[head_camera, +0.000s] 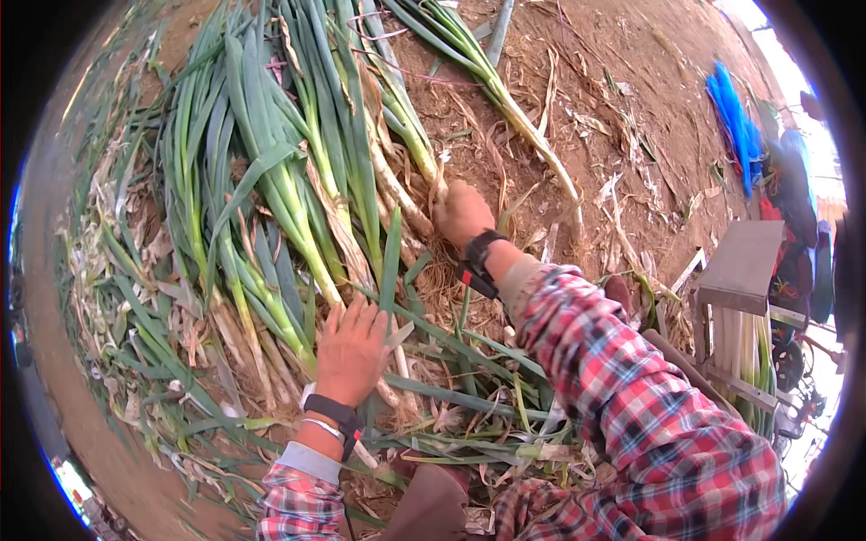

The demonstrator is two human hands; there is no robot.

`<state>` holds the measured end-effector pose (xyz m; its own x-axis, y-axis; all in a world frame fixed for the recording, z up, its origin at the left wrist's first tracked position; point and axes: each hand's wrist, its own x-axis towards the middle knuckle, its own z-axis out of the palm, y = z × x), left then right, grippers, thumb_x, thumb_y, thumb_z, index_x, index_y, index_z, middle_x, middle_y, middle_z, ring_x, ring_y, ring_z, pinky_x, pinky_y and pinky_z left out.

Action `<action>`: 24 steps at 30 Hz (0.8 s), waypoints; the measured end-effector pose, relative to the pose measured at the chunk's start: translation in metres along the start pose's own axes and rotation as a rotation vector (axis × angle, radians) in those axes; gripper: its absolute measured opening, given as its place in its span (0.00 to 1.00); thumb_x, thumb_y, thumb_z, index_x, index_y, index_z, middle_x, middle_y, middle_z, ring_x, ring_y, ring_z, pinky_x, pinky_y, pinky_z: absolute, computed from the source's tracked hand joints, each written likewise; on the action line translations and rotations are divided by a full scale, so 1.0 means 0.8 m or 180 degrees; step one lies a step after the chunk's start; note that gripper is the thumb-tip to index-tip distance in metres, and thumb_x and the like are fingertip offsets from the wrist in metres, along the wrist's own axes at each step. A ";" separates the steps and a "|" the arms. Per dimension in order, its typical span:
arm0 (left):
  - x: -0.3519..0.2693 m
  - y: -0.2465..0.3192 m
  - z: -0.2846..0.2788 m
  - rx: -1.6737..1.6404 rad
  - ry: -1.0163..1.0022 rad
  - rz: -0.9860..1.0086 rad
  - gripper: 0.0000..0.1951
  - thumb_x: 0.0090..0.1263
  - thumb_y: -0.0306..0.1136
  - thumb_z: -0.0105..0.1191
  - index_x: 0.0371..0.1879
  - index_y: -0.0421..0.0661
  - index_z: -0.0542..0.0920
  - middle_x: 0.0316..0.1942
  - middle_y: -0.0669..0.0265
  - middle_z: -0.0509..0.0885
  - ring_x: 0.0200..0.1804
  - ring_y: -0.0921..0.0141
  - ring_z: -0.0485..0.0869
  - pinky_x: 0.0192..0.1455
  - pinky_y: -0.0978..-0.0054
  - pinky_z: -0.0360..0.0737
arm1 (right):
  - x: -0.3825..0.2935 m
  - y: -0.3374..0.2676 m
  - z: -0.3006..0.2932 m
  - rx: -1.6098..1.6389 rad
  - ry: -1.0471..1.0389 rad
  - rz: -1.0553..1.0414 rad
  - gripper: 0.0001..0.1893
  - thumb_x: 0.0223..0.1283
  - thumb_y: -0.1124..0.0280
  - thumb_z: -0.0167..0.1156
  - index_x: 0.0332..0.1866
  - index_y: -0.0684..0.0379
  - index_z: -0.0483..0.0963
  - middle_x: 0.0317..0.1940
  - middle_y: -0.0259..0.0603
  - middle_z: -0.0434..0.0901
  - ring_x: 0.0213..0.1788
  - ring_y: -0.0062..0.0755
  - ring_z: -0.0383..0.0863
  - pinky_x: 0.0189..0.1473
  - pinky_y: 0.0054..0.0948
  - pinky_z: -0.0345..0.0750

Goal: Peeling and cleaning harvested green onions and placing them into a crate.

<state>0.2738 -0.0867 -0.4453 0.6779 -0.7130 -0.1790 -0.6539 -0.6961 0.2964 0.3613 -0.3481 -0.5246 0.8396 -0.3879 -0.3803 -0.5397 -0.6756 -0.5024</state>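
My right hand (465, 213) is closed around the pale lower stem of a long green onion (421, 150), just above its roots. My left hand (352, 351) lies palm down over the lower stems of a heap of green onions (270, 182). Its fingers stretch forward, and the palm is hidden, so I cannot tell if it grips a stem. The heap's leaves point away from me, with the white stems and roots towards me. Apart from it, to the right, another green onion (524, 125) lies on the soil.
Stripped leaves (473, 399) litter the ground by my feet, and more trimmings (128, 338) lie at left. On the right stands a metal frame (741, 264) with green onions (747, 351) in it. Blue material (734, 122) lies farther off, on bare soil (649, 81).
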 end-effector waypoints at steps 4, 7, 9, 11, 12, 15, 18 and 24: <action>-0.016 -0.038 0.004 0.0350 -0.0176 0.0234 0.22 0.60 0.34 0.58 0.56 0.48 0.76 0.54 0.67 0.79 0.63 0.64 0.73 0.70 0.52 0.60 | -0.006 -0.010 -0.094 0.2839 -0.0942 0.0343 0.13 0.66 0.65 0.58 0.48 0.61 0.69 0.25 0.28 0.70 0.17 0.12 0.64 0.15 0.14 0.63; -0.017 -0.041 -0.008 0.0238 -0.0084 0.0261 0.21 0.58 0.31 0.58 0.53 0.49 0.78 0.51 0.68 0.81 0.59 0.66 0.76 0.70 0.53 0.61 | -0.043 -0.006 -0.191 0.3685 -0.0819 0.0139 0.13 0.69 0.63 0.55 0.52 0.58 0.70 0.25 0.25 0.71 0.16 0.09 0.66 0.14 0.13 0.64; -0.023 -0.049 -0.011 0.0206 -0.0329 -0.0127 0.20 0.56 0.31 0.59 0.51 0.49 0.78 0.49 0.68 0.82 0.57 0.67 0.77 0.69 0.54 0.63 | -0.048 0.027 -0.199 0.3515 -0.0441 -0.0054 0.13 0.71 0.65 0.52 0.54 0.59 0.70 0.24 0.25 0.71 0.15 0.10 0.65 0.14 0.13 0.63; -0.029 -0.050 -0.004 0.0198 -0.0188 -0.0267 0.20 0.55 0.31 0.59 0.50 0.48 0.78 0.47 0.68 0.83 0.56 0.68 0.78 0.68 0.55 0.64 | -0.028 0.073 -0.176 0.2834 -0.0525 -0.0032 0.14 0.69 0.63 0.55 0.53 0.58 0.70 0.25 0.28 0.72 0.18 0.14 0.69 0.18 0.17 0.69; -0.026 -0.049 -0.008 0.0160 -0.0157 -0.0219 0.20 0.55 0.31 0.59 0.50 0.48 0.78 0.48 0.67 0.82 0.56 0.67 0.77 0.68 0.55 0.64 | -0.014 0.088 -0.167 0.2170 -0.0638 -0.0009 0.16 0.66 0.60 0.58 0.52 0.58 0.70 0.27 0.31 0.74 0.21 0.19 0.72 0.23 0.22 0.74; -0.022 -0.043 -0.018 0.0085 -0.0103 -0.0233 0.21 0.55 0.30 0.58 0.51 0.46 0.77 0.50 0.65 0.80 0.58 0.66 0.76 0.68 0.55 0.64 | 0.002 0.086 -0.140 -0.0134 0.0875 -0.0893 0.18 0.64 0.65 0.57 0.56 0.58 0.70 0.32 0.42 0.77 0.31 0.35 0.78 0.38 0.36 0.78; -0.005 -0.033 -0.013 -0.0011 0.0132 -0.0233 0.21 0.56 0.31 0.58 0.52 0.45 0.77 0.53 0.62 0.78 0.60 0.63 0.75 0.68 0.54 0.63 | -0.010 0.022 -0.088 -0.0354 0.1739 -0.1414 0.16 0.58 0.70 0.58 0.52 0.60 0.73 0.36 0.53 0.78 0.39 0.50 0.79 0.45 0.44 0.76; 0.042 0.009 0.018 -0.0095 0.0013 0.0349 0.23 0.56 0.36 0.60 0.52 0.44 0.76 0.58 0.58 0.74 0.63 0.60 0.72 0.68 0.55 0.63 | -0.032 -0.070 0.065 0.0283 -0.0563 -0.0032 0.25 0.60 0.51 0.58 0.51 0.64 0.70 0.52 0.60 0.72 0.55 0.54 0.75 0.56 0.47 0.74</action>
<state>0.2870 -0.1167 -0.4626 0.6042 -0.7845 -0.1401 -0.7141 -0.6110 0.3418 0.3667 -0.2675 -0.5268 0.8252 -0.2600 -0.5015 -0.5413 -0.6177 -0.5704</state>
